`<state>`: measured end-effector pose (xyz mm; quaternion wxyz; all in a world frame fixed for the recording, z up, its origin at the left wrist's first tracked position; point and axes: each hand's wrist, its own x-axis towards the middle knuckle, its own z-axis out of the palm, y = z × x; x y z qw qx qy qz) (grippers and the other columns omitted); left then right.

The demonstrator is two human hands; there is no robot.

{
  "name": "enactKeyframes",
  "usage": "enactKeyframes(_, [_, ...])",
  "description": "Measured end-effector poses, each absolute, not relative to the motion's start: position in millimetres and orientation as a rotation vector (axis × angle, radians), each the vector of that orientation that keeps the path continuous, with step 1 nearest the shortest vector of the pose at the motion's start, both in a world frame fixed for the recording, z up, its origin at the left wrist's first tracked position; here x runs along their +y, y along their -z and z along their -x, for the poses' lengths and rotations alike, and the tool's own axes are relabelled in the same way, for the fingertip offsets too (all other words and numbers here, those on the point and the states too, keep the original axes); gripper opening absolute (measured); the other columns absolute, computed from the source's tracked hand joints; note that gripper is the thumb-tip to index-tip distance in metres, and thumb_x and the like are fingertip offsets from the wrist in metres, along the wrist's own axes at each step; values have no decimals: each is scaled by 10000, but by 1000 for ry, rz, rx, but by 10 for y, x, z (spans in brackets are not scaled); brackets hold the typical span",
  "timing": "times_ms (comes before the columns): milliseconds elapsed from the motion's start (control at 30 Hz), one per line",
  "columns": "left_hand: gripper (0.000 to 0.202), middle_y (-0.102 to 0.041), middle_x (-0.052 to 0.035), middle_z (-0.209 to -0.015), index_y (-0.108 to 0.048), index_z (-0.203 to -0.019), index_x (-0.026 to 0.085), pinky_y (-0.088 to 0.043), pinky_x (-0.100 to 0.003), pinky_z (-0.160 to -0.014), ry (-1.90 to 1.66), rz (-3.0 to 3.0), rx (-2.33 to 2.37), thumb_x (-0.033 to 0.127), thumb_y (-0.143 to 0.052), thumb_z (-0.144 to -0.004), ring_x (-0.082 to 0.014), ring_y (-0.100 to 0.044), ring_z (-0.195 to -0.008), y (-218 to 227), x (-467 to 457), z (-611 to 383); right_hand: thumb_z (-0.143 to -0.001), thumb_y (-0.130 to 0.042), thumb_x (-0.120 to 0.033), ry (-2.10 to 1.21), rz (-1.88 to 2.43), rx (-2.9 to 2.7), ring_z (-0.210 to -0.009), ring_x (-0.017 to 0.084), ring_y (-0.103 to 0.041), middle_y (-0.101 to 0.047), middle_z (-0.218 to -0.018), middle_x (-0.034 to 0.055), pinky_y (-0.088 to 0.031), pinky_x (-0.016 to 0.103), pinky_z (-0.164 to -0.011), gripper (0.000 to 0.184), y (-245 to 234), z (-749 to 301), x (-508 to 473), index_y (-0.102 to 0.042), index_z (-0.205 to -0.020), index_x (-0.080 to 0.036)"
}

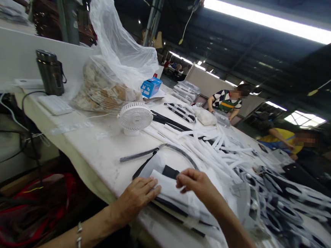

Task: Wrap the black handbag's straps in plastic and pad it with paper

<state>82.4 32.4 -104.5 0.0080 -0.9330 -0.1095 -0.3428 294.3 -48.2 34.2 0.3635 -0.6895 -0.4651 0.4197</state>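
A black bag (171, 172) lies on the table in front of me, partly covered by white and translucent wrapping (163, 182). Its long handle (183, 152), sleeved in grey, arches over the far side, and a loose grey end (138, 155) points left. My left hand (137, 196) lies on the near left edge of the wrapping, fingers stretched out. Just above the wrapping, my right hand (196, 183) has its fingers curled into a pinch. Whether anything thin is between those fingertips is hidden.
Beyond the bag are a white fan (135, 118), white foam strips (209, 150) and a plastic sack (108, 85). A dark flask (49, 73) stands at left. Grey-wrapped handles (297, 233) pile up at right. Two people (227, 102) work across the table.
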Motion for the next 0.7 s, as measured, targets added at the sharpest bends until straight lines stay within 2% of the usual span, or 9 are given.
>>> enactKeyframes(100, [359, -665, -124, -1222, -594, -1251, 162, -510, -371, -887, 1074, 2897, -336, 105, -353, -992, -240, -612, -1123, 1048, 318, -829, -820, -626, -329, -820, 2021, -1231, -767, 182, -657, -700, -847, 73, -530, 294, -672, 213, -106, -3230, 155, -677, -877, -130])
enactKeyframes(200, [348, -657, -134, -1224, -597, -1248, 152, -502, -372, -902, 1075, 2883, -337, 113, -360, -996, -242, -602, -1137, 1053, 314, -828, -787, -680, -269, -725, 2179, -1232, -837, 209, -656, -689, -974, 102, -521, 330, -727, 259, 253, -3382, 628, -663, -998, -119])
enactKeyframes(300, [347, -653, -131, -1227, -598, -1248, 159, -496, -368, -908, 1090, 2864, -338, 128, -348, -1009, -236, -594, -1147, 1052, 310, -829, -654, -810, -188, -626, 2349, -1268, -992, 266, -629, -673, -1043, 125, -493, 364, -845, 371, 530, -3408, 915, -661, -984, -113])
enactKeyframes(367, [353, -656, -124, -1218, -603, -1237, 162, -494, -367, -896, 1118, 2842, -345, 132, -330, -1017, -236, -595, -1142, 1046, 306, -834, -631, -838, -168, -592, 2441, -1301, -1019, 259, -619, -671, -1051, 112, -490, 370, -873, 378, 636, -3403, 1017, -658, -960, -121])
enactKeyframes(467, [344, -657, -122, -1207, -608, -1220, 153, -485, -368, -886, 1147, 2810, -359, 132, -331, -1017, -239, -598, -1130, 1039, 288, -848, -776, -767, -238, -624, 2539, -1361, -873, 188, -644, -683, -935, 43, -523, 361, -810, 188, 710, -3401, 1070, -653, -890, -141])
enactKeyframes(533, [325, -650, -123, -1208, -604, -1220, 152, -475, -369, -890, 1142, 2801, -377, 137, -354, -1014, -240, -599, -1126, 1044, 266, -862, -852, -706, -281, -627, 2568, -1412, -806, 162, -642, -677, -872, 15, -532, 353, -782, 148, 726, -3400, 1063, -648, -842, -145])
enactKeyframes(700, [328, -650, -119, -1183, -608, -1204, 148, -463, -375, -880, 1199, 2766, -414, 133, -341, -1014, -245, -603, -1109, 1086, 201, -901, -896, -642, -267, -417, 2570, -1451, -892, 178, -634, -671, -912, 24, -510, 375, -837, 119, 702, -3423, 987, -632, -869, -151])
